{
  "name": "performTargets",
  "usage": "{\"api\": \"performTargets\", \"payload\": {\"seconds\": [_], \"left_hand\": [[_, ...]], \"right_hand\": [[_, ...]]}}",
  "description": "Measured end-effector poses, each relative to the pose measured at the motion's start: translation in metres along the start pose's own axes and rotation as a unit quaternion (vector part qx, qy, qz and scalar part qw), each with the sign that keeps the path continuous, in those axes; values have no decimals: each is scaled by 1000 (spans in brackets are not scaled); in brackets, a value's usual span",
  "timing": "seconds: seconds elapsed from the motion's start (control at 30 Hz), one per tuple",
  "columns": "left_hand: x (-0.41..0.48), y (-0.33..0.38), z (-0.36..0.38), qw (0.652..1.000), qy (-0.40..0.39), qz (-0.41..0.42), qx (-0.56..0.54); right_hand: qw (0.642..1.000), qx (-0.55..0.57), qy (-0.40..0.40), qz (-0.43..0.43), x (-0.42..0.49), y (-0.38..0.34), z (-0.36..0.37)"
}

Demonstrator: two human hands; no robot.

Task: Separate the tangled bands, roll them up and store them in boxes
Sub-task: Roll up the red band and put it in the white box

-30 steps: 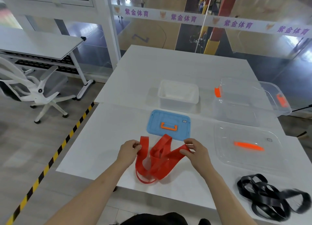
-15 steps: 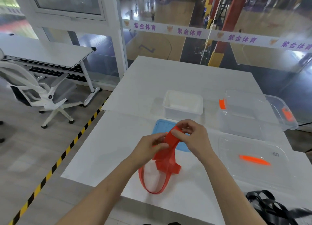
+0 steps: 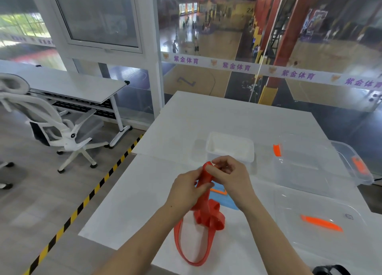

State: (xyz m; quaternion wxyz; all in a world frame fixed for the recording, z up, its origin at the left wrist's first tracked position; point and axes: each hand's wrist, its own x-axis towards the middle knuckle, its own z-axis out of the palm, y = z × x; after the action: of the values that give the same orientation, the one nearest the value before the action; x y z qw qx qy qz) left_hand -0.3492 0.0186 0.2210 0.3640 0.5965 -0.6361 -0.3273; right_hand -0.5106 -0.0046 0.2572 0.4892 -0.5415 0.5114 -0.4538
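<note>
Both hands, the left hand (image 3: 187,189) and right hand (image 3: 232,176), grip the red band (image 3: 203,212) above the blue lid (image 3: 226,200), its loops hanging to the tabletop (image 3: 132,202).

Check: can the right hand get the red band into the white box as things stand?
Probably yes. The right hand pinches the red band just in front of the white box, which is open-topped with nothing between; the left hand grips the band too.

White banner strip (image 3: 268,70) across the glass wall: purple characters "紫金体育", repeated four times along its length, each beside a small orange emblem too blurred to make out. Wall in the far hall (image 3: 247,10): number "24", faint. Court floor (image 3: 186,81) below the glass: a painted mark, unreadable.
</note>
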Motion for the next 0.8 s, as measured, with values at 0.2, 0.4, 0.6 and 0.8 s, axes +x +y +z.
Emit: {"api": "performTargets", "payload": {"seconds": [0.2, 0.4, 0.6, 0.8], "left_hand": [[-1, -7, -12, 992, -31, 2, -123], [9, 7, -34, 976, -65, 8, -210], [18, 27, -39, 940, -41, -13, -340], [25, 49, -41, 902, -3, -3, -431]], "right_hand": [[994, 99, -28, 23, -6, 20, -13], [998, 23, -63, -12, -13, 43, -13], [996, 57, -59, -42, -12, 30, -1], [994, 42, 49, -86, -9, 18, 9]]}}
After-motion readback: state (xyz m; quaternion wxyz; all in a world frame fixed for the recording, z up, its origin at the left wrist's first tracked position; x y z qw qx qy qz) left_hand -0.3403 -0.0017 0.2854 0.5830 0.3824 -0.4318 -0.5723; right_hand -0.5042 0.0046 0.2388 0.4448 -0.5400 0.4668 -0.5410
